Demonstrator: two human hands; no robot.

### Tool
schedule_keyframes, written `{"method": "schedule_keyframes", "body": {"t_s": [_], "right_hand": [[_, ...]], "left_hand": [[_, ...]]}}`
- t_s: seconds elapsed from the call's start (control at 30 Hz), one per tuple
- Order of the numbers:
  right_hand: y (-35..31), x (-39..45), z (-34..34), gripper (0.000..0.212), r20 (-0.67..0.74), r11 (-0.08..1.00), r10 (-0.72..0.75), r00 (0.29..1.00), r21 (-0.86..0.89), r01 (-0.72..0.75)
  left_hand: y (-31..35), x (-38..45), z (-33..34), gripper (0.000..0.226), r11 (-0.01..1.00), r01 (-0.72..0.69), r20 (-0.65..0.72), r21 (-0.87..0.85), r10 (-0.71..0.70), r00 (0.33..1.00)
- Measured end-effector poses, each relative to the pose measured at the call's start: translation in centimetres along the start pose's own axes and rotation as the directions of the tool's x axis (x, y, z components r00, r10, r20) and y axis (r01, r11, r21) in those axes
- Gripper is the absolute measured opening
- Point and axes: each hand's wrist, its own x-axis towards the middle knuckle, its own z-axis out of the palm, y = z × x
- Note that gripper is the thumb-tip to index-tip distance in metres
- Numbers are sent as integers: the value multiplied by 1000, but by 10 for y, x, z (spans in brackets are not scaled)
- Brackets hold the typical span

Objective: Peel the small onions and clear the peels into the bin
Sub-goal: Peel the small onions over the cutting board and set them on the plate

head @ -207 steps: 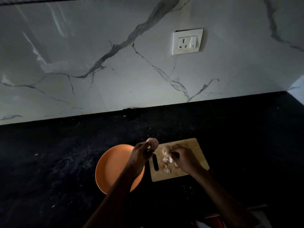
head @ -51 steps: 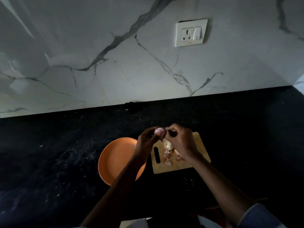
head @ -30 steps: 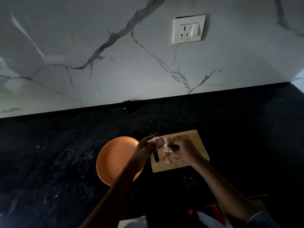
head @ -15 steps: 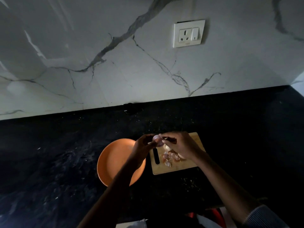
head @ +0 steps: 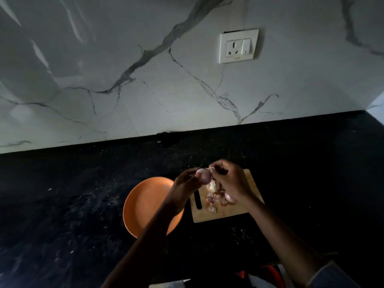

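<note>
While fingers [head: 188, 179] pinch, onion [head: 203, 176] — round, glossy.

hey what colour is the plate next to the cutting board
The plate is orange, plain with no pattern, best seen in the head view left of the cutting board.

The small onion [head: 203, 176] is showing pale pink with a glossy sheen. The peels [head: 217, 200] are lying in pink, cream and light tan. The cutting board [head: 225, 213] under them is showing light yellowish wood with a dark slot at its left end. The plate [head: 145, 206] to the left is glowing plain orange. The countertop [head: 72, 204] is lying black with faint pale flecks. The far wall [head: 124, 69] is showing white marble with grey veins, and the socket plate [head: 239, 46] on it is showing cream.
</note>
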Motion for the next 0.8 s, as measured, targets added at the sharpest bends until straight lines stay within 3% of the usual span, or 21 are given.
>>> {"method": "schedule_keyframes", "body": {"t_s": [0.1,0.23,0.3,0.37,0.47,0.5,0.57,0.63,0.7,0.8], "right_hand": [[-3,-1,0,8,12,999,40,999,36,-41],[0,1,1,9,48,997,63,997,42,-65],[-1,1,0,6,92,988,101,991,111,-111],[-5,1,-4,7,108,937,176,978,285,-200],[4,4,-19,13,36,863,248,968,447,-237],[10,6,-23,12,29,901,236,971,369,-230],[22,7,-27,8,72,977,213,974,19,-214],[30,2,-23,7,166,943,215,962,-291,-161],[35,-4,-15,14,220,912,181,958,-402,-80],[36,-10,-4,18,266,927,127,956,-373,-19]], "left_hand": [[2,2,2,24,998,57,-8,-28,-58,998],[2,2,2,66,989,4,-39,151,2,999],[1,3,-3,63,986,-17,-22,169,21,1000],[2,2,-9,52,979,-44,28,198,39,999],[4,-3,-18,37,985,-57,81,166,44,996],[5,-6,-20,38,992,-31,55,123,25,998],[3,-5,-23,44,997,16,-5,70,-16,1000],[2,-4,-21,36,996,29,-4,88,-29,1000],[5,-4,-12,26,995,60,29,81,-62,998],[9,-6,0,26,995,97,9,-25,-97,995]]}}
